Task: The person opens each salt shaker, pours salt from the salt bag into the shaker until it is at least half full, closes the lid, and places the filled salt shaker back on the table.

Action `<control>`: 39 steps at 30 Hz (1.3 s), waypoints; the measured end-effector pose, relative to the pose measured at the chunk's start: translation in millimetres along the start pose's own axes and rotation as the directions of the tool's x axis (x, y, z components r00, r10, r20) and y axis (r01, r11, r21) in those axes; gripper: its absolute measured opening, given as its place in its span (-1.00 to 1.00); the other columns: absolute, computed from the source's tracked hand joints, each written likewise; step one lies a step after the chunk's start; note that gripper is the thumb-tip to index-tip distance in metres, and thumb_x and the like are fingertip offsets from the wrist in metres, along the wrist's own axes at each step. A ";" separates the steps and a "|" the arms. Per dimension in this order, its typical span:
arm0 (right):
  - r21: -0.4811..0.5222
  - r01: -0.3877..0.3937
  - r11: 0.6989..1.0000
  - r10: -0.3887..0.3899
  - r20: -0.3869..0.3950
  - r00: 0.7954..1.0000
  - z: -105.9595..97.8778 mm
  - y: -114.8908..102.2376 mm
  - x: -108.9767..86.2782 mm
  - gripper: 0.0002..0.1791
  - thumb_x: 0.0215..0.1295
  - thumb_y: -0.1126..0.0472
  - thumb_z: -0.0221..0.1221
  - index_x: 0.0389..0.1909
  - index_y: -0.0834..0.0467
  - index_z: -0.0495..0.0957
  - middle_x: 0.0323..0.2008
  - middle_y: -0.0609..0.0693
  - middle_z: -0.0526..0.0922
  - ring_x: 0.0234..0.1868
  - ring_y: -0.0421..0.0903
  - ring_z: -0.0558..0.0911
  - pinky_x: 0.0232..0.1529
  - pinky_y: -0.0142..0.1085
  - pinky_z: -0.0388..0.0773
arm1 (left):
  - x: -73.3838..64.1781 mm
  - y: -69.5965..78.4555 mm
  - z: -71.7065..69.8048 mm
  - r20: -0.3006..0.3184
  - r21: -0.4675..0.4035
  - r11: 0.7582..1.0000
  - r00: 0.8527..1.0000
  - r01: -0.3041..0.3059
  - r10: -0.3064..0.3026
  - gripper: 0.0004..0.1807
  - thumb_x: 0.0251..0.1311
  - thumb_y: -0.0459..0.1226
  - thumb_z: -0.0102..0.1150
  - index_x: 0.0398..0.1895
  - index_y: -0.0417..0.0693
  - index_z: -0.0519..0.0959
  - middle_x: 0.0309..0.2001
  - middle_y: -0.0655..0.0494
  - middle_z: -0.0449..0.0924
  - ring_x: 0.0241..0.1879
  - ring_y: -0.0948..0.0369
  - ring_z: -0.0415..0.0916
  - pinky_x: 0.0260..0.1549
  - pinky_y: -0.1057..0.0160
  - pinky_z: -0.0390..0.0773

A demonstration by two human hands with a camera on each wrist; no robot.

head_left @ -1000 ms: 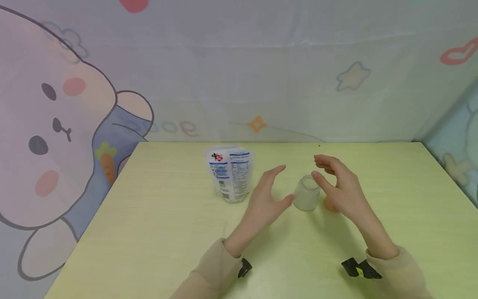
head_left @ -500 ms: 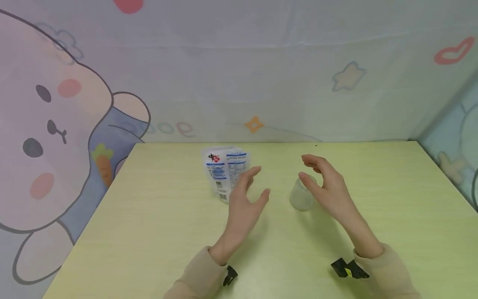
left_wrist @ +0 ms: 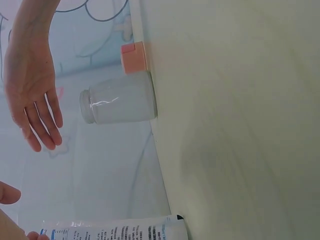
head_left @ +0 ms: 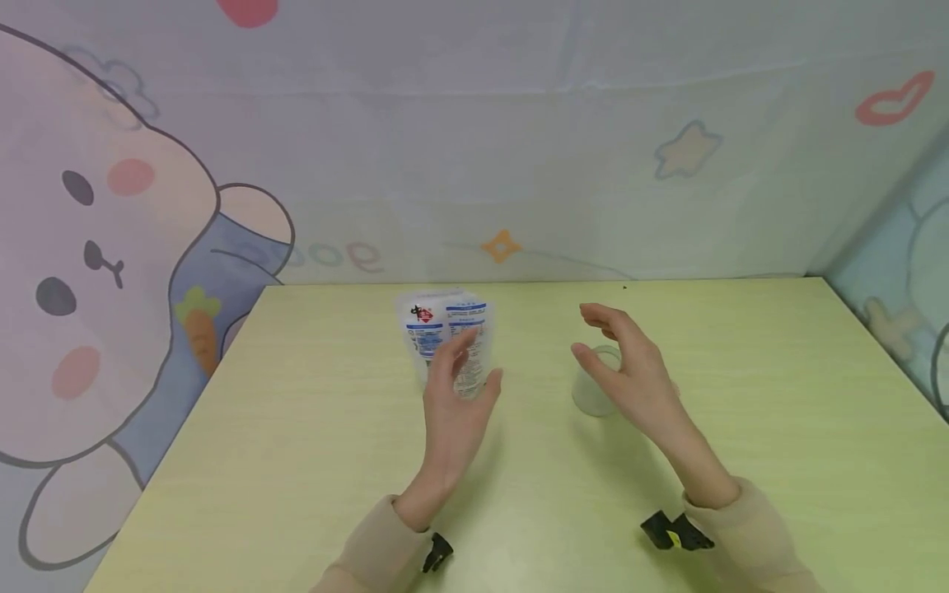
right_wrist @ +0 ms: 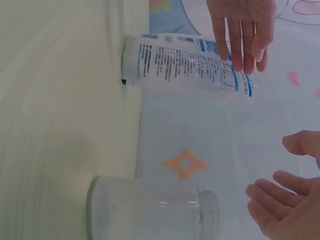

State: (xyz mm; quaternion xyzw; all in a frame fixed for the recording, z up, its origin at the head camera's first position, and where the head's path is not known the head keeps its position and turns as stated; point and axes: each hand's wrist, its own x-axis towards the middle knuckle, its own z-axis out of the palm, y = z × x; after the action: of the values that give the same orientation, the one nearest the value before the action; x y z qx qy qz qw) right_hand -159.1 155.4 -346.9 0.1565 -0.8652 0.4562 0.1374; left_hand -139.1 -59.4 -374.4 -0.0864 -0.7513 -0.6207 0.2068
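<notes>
A white pouch (head_left: 417, 323) with blue and black print stands upright on the table. My left hand (head_left: 454, 418) is in front of it, fingers parted from the thumb and holding nothing; whether the fingertips touch the pouch I cannot tell. Right of the pouch stands a clear jar (head_left: 591, 397), whose narrower neck shows at the top in the left wrist view. My right hand (head_left: 639, 383) hovers beside and above the jar, thumb and fingers spread apart, partly covering it in the head view. Both palms face inward.
Beside the jar sits a small orange, cap-like thing (left_wrist: 133, 60), hidden behind my right hand in the head view. The pale yellow-green table (head_left: 296, 461) ends at a printed cloth backdrop (head_left: 474, 140). Black straps hang at both cuffs.
My left hand has moved left, away from the jar and over to the pouch. The right hand has shifted slightly left, covering more of the jar. Pouch and jar stay standing.
</notes>
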 end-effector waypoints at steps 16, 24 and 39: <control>0.075 -0.008 0.997 0.008 0.008 1.000 22.7 -11.2 -0.2 -0.40 0.31 0.18 0.20 0.34 0.12 0.27 0.26 0.06 0.44 0.27 0.08 0.41 0.32 -0.04 0.29 | 8.0 -5.6 -16.4 -0.106 0.025 0.993 0.987 -0.116 0.118 -0.46 0.10 -0.49 0.25 0.19 -0.14 0.41 0.15 -0.06 0.43 0.14 0.03 0.39 0.16 -0.04 0.40; 0.104 0.001 0.995 -0.003 0.016 1.000 33.9 -13.7 1.2 -0.38 0.29 0.22 0.21 0.34 0.18 0.26 0.26 0.12 0.44 0.27 0.10 0.42 0.32 -0.04 0.31 | 11.5 -8.7 -23.7 -0.176 0.039 0.989 0.973 -0.143 0.148 -0.45 0.08 -0.51 0.24 0.19 -0.15 0.40 0.14 -0.09 0.40 0.13 0.03 0.36 0.14 0.02 0.39; 0.146 0.000 0.989 -0.005 0.033 0.999 50.4 -15.4 4.2 -0.38 0.28 0.24 0.22 0.33 0.24 0.26 0.26 0.17 0.45 0.27 0.07 0.43 0.33 -0.05 0.32 | 14.4 -14.9 -38.9 -0.283 0.030 0.997 0.956 -0.075 0.080 -0.39 0.10 -0.44 0.28 0.25 -0.10 0.33 0.21 0.00 0.34 0.25 0.14 0.24 0.20 0.02 0.28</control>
State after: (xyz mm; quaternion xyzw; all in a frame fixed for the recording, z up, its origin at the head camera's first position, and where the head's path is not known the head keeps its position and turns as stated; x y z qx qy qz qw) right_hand -161.6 104.5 -361.4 0.1748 -0.8314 0.5156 0.1115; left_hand -149.9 -102.0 -376.1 -0.0240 -0.7156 -0.6111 0.3375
